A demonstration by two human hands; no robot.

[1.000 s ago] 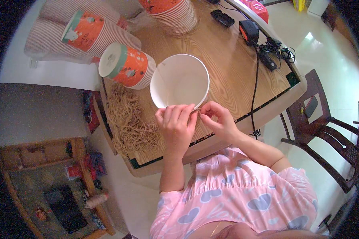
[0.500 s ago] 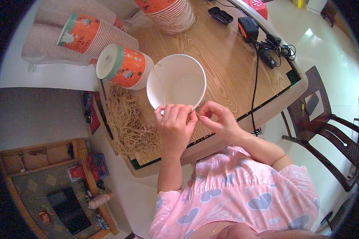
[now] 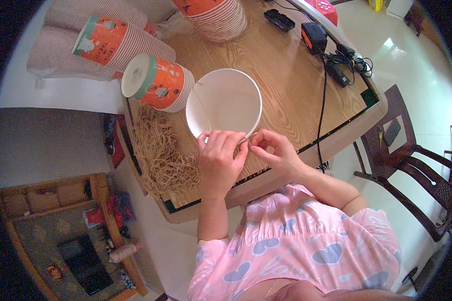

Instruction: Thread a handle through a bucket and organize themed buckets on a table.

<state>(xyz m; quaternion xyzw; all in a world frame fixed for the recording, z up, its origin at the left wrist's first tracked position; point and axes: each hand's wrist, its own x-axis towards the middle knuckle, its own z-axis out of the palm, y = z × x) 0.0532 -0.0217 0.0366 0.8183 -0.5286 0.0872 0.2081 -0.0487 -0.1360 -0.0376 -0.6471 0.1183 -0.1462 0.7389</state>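
Note:
A white-lined paper bucket (image 3: 231, 103) stands on the wooden table, its mouth facing me. My left hand (image 3: 223, 154) is closed over the bucket's near rim, fingers inside and thumb outside. Just right of it, my right hand (image 3: 277, 151) pinches a thin strand of twine close to the left thumb. A piece of twine (image 3: 204, 107) runs from the far left rim down inside the bucket to my left fingers. The strand's path behind the fingers is hidden. To the left of the bucket lies a tangled heap of tan twine (image 3: 165, 155).
Nested orange-and-green printed paper buckets (image 3: 160, 83) lie beyond the heap, with another stack (image 3: 213, 20) at the back. A black adapter (image 3: 314, 37) and cables (image 3: 354, 62) rest at the right. A dark wooden chair (image 3: 402, 130) stands off the table's right edge.
The bucket has shifted very slightly right. Both hands stay at its near rim, and a bit of twine now shows between my fingertips.

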